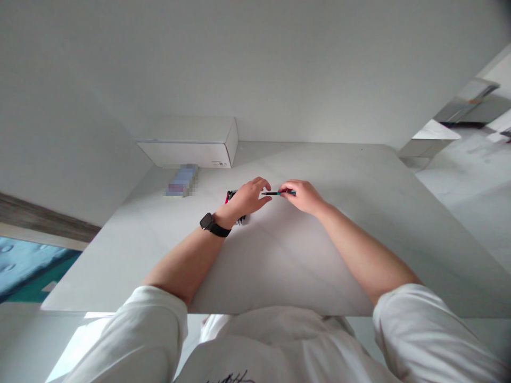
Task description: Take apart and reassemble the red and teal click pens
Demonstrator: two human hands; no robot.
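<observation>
Over the middle of the white table, my right hand (302, 195) pinches a slim dark pen (272, 193) with teal parts, held level and pointing left. My left hand (252, 195) is open at the pen's tip, thumb and fingers apart around it; whether they touch it I cannot tell. Beneath my left hand and wrist lies a bunch of pens (240, 218), dark with some red, mostly hidden by the hand. A black watch (215, 225) is on my left wrist.
A long white box (187, 153) stands at the back left of the table (295, 266), against the wall. In front of it lies a blurred bluish packet (182, 181). Beyond the table's left edge is a blue cushioned surface (32, 263).
</observation>
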